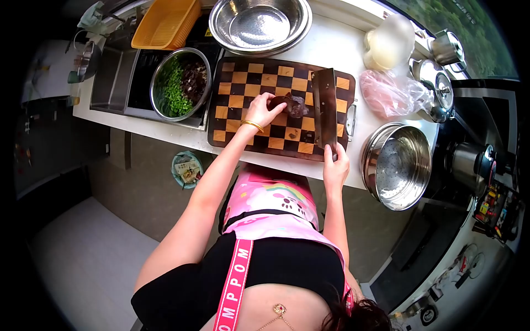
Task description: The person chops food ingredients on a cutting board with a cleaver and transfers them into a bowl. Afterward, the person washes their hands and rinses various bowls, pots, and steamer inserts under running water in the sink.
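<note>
A checkered wooden cutting board (237, 102) lies on the counter. On its middle sits a dark, glossy piece of food (296, 107). My left hand (263, 112) pinches the left end of this dark piece between thumb and fingers. To the right, my right hand (335, 168) grips the handle of a broad dark cleaver (324, 107), whose blade stretches away from me over the board's right part. The blade is apart from the dark piece. Small dark bits lie on the squares near the blade.
A steel bowl (180, 84) of chopped greens and dark pieces stands left of the board. Behind are stacked steel bowls (259, 25) and a yellow basket (165, 25). Plastic bags (386, 94), steel basins (397, 165) and a lidded pot (441, 88) stand at the right.
</note>
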### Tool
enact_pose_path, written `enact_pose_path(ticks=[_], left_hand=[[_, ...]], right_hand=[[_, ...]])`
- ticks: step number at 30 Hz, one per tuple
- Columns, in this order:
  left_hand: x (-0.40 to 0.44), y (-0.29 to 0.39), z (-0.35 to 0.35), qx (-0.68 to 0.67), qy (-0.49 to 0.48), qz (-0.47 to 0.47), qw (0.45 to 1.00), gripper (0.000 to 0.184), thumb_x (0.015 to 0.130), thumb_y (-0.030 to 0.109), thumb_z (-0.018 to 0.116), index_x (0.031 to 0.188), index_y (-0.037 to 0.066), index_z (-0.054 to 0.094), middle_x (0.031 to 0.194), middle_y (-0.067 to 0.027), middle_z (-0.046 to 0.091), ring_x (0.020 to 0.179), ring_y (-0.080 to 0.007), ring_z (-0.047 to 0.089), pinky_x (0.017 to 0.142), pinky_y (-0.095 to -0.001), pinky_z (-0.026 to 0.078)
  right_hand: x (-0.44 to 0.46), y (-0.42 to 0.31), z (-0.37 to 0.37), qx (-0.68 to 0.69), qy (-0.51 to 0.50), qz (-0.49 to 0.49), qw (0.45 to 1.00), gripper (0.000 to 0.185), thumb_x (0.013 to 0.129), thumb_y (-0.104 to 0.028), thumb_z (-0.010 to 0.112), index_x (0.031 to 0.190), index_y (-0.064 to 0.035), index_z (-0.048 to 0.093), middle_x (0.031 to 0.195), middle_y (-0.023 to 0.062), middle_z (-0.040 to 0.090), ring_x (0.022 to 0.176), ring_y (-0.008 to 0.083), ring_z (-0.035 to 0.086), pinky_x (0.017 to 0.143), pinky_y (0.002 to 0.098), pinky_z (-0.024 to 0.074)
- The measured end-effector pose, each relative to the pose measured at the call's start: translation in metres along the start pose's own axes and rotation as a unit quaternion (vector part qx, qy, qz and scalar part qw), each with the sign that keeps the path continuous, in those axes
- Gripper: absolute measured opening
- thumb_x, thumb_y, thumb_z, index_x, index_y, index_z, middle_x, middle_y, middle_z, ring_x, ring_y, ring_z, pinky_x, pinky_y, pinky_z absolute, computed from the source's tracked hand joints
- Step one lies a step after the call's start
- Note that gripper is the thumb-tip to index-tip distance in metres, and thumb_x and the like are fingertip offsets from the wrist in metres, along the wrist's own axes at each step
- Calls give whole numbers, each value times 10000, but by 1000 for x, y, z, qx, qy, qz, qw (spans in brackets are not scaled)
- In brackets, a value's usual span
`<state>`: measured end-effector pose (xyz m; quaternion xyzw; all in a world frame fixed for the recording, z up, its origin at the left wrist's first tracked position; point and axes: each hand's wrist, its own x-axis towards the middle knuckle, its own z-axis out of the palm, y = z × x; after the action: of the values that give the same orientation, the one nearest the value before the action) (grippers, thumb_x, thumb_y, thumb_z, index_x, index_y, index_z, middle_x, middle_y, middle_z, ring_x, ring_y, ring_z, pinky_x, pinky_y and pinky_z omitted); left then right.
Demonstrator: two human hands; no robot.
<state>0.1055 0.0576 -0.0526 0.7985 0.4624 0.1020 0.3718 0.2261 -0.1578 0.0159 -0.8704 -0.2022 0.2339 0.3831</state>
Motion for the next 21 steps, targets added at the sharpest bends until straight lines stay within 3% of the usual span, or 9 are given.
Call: enact_pose_path(ticks=[3,5,7,9,10,12,15,18,21], left_hand=[[-3,3,-3,-125,-11,-96,987,495,804,471,650,965,5,601,784,-107,642,723,-228,628,688,-321,496],[1,-7,1,-149,-5,-95,984,489,818,483,632,982,23,606,762,-102,657,721,-222,632,693,-322,496],[1,4,-6,-155,-15,-74,985,429,817,446,649,964,44,612,766,-101,649,705,-213,626,691,-322,499],[-1,2,-4,-137,-17,20,990,342,805,349,684,946,44,619,821,-113,581,687,-197,609,679,-320,503],[-2,3,-4,-145,-33,1,989,340,810,351,677,941,41,620,848,-118,567,685,-196,609,677,-317,506],[-7,-2,-1,-153,-51,-19,987,339,815,352,671,936,39,622,874,-124,553,683,-195,608,675,-314,510],[-17,-11,6,-96,-3,34,995,341,817,321,676,937,16,583,910,-125,536,662,-185,605,658,-302,517],[-17,-4,0,-163,61,19,984,362,802,248,702,977,0,506,880,-113,515,612,-175,585,612,-274,513],[-13,5,-8,-164,14,-27,986,342,765,244,725,954,29,539,883,-112,511,661,-198,579,650,-303,510]], right_hand=[[-1,-6,8,10,-16,-11,1000,205,873,-150,575,1022,-18,628,854,163,669,767,287,653,696,360,483],[-3,-7,17,-29,-7,-80,996,191,875,-139,574,994,5,613,672,92,590,536,127,448,532,286,395],[-7,-17,19,-33,-27,-71,997,187,878,-129,564,999,6,608,700,121,608,544,145,477,549,301,411],[-12,-24,20,-36,-48,-51,997,197,873,-130,556,1024,-20,619,830,193,648,771,357,634,675,389,477],[-14,-23,21,-39,-52,-51,997,196,872,-130,552,1017,-15,616,827,195,646,771,373,624,672,403,473],[-20,-24,18,-56,-62,-43,996,193,874,-133,550,1012,-16,615,830,194,646,770,373,623,672,409,473],[-27,-20,13,-88,-65,-47,993,187,876,-137,546,1004,-21,615,840,189,646,774,371,621,675,419,474],[-35,-17,9,-115,-69,-47,990,181,877,-139,542,1001,-29,615,852,184,647,787,365,620,681,424,476],[-44,-18,5,-136,-79,-30,987,176,877,-134,539,997,-32,616,855,180,646,792,362,619,683,424,476]])
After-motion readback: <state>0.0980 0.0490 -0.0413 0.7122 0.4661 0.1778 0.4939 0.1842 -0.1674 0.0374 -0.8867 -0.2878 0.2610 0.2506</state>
